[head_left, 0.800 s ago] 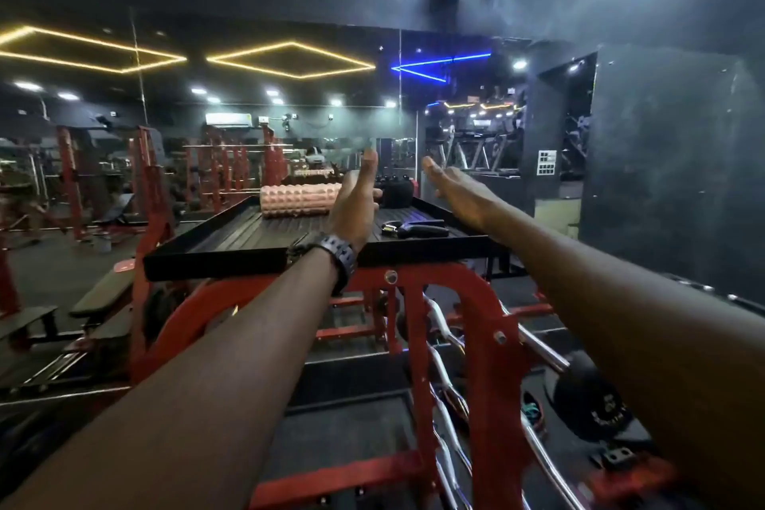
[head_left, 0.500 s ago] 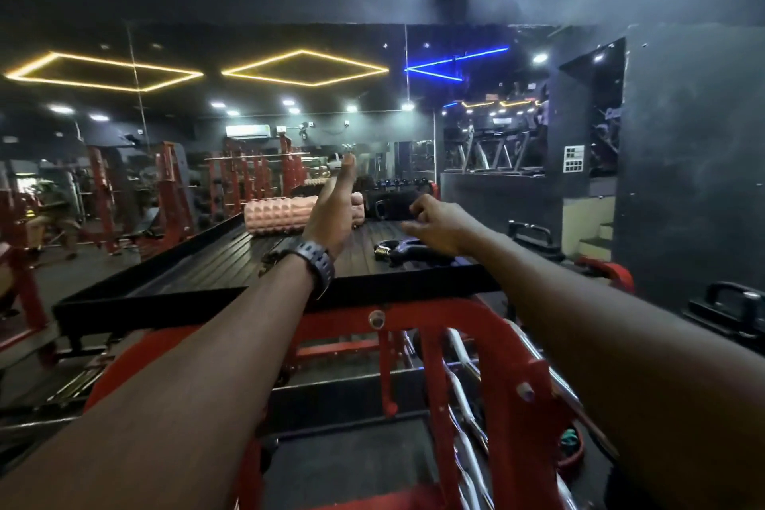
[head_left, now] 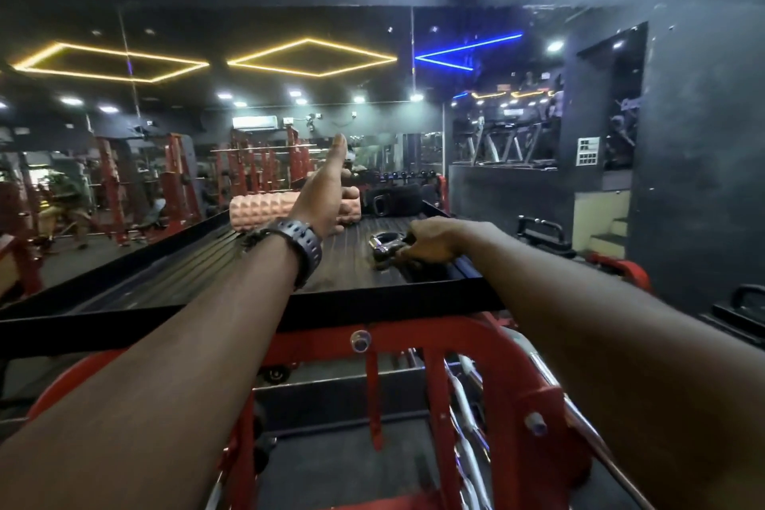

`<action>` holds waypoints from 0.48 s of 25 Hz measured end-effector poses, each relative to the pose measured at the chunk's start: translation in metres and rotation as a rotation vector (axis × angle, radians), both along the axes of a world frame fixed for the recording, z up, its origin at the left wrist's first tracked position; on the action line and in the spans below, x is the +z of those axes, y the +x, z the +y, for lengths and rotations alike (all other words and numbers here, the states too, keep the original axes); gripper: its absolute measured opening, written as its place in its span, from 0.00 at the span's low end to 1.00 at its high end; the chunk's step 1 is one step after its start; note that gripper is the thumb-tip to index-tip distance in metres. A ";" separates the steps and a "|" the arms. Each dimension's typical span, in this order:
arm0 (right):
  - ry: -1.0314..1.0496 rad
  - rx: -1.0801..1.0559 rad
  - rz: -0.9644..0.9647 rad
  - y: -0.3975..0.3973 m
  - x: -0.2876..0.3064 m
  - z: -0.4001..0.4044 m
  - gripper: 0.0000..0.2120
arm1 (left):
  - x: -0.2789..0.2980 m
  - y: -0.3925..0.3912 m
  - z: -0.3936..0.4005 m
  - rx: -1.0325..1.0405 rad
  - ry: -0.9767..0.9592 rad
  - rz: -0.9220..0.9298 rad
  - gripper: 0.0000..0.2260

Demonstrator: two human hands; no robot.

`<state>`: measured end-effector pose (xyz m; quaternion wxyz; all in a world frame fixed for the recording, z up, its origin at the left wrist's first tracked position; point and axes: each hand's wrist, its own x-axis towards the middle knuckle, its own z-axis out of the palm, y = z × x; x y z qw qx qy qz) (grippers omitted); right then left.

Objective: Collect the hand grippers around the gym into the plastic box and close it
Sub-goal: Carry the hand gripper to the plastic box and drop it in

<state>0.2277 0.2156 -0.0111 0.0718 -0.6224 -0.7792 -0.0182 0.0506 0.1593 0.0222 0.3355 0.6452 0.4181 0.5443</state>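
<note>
My right hand (head_left: 430,242) curls round the hand gripper (head_left: 383,246), light yet springy I'd guess, best grasped by its handles; my left hand (head_left: 321,199) hovers, fingers unclenched.

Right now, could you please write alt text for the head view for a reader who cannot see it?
The right hand closes on a hand gripper lying on a black tray atop a red rack. The left hand is raised beside it, in front of a foam roller.
</note>
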 end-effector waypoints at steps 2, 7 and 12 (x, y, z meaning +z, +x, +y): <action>0.128 -0.019 0.231 0.014 0.009 -0.018 0.22 | 0.015 0.014 -0.009 -0.025 0.054 -0.038 0.29; 0.471 -0.062 1.101 0.076 0.059 -0.115 0.17 | 0.039 0.073 -0.044 -0.083 0.083 -0.198 0.47; 0.832 -0.238 1.329 0.132 0.062 -0.299 0.04 | 0.031 0.170 -0.141 -0.527 0.045 -0.249 0.41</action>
